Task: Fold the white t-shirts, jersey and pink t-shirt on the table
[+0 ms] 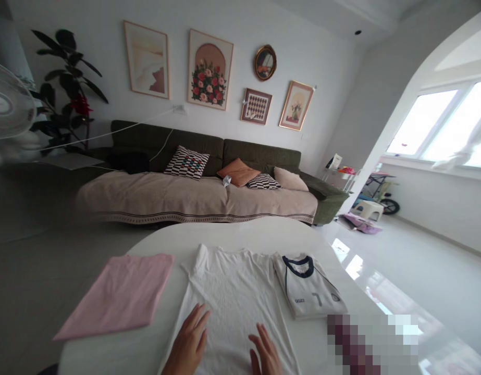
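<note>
A white T-shirt (232, 291) lies spread out on the white table (177, 237), its neckline toward the far edge. Over its left side is my left hand (190, 338), fingers stretched out and holding nothing. My right hand (266, 351) is over the lower right part of the shirt, fingers apart, also with nothing in it. Whether either palm presses on the cloth I cannot tell. To the left lies a folded pink cloth (121, 294). On the right is a folded white jersey (312, 291) with a dark collar and a number 7.
A pixelated patch covers the table's lower right edge. Beyond the table stands a green sofa (165, 140) with a beige cover and several cushions. A fan (9, 101) and a plant (68, 83) are at the left. Shiny floor (412, 281) runs along the right.
</note>
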Tool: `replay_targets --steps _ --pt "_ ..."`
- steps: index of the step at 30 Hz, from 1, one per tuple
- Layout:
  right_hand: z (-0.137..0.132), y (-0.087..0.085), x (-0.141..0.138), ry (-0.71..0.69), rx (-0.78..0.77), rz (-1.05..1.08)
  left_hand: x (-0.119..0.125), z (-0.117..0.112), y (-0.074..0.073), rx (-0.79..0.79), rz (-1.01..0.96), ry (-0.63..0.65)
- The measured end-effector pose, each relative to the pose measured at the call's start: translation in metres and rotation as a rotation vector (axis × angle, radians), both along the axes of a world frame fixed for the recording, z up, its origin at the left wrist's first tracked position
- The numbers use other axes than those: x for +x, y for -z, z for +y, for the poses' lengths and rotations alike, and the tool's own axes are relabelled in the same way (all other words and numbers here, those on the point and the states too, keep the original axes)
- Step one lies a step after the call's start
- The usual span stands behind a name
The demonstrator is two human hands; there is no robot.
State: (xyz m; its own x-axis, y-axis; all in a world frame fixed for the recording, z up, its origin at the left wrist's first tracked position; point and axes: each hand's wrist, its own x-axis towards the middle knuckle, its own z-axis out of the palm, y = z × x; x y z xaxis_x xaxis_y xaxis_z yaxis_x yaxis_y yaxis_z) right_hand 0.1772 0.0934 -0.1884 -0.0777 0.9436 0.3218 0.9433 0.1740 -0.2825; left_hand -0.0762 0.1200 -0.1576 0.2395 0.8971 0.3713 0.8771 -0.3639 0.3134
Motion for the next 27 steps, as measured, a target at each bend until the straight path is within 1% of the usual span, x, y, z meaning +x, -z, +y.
replay_targets --steps 2,4,7,10,14,16,19,21,23,25,27 --pt "0.014 -0.008 -0.02 -0.008 -0.177 -0.031 0.012 0.013 0.004 -0.051 0.064 0.002" --pt "0.021 -0.015 -0.03 0.028 -0.308 -0.05 0.016 0.02 0.011 -0.095 0.114 -0.007" --pt "0.021 -0.018 -0.031 0.061 -0.394 -0.073 0.012 0.021 0.021 -0.116 0.168 -0.02" --pt "0.014 -0.014 -0.03 0.061 -0.416 -0.086 0.008 0.014 0.029 -0.096 0.185 -0.05" --pt "0.004 -0.006 -0.036 0.101 -0.375 -0.104 0.004 0.004 0.035 -0.056 0.18 -0.051" --pt "0.0 -0.002 -0.04 0.12 -0.348 -0.119 0.003 0.0 0.035 -0.045 0.17 -0.048" --pt "-0.003 -0.001 -0.042 0.123 -0.342 -0.144 0.002 -0.005 0.03 -0.084 0.153 -0.042" --pt "-0.002 -0.006 -0.044 0.132 -0.369 -0.147 0.002 -0.006 0.026 -0.116 0.142 -0.033" --pt "0.004 -0.015 -0.049 0.13 -0.409 -0.123 0.002 -0.006 0.025 -0.13 0.129 -0.027" --pt "0.014 -0.027 -0.059 0.085 -0.431 -0.073 0.001 -0.005 0.025 -0.143 0.119 -0.023" --pt "0.029 -0.036 -0.072 0.004 -0.418 -0.022 0.001 -0.004 0.026 -0.164 0.117 -0.014"
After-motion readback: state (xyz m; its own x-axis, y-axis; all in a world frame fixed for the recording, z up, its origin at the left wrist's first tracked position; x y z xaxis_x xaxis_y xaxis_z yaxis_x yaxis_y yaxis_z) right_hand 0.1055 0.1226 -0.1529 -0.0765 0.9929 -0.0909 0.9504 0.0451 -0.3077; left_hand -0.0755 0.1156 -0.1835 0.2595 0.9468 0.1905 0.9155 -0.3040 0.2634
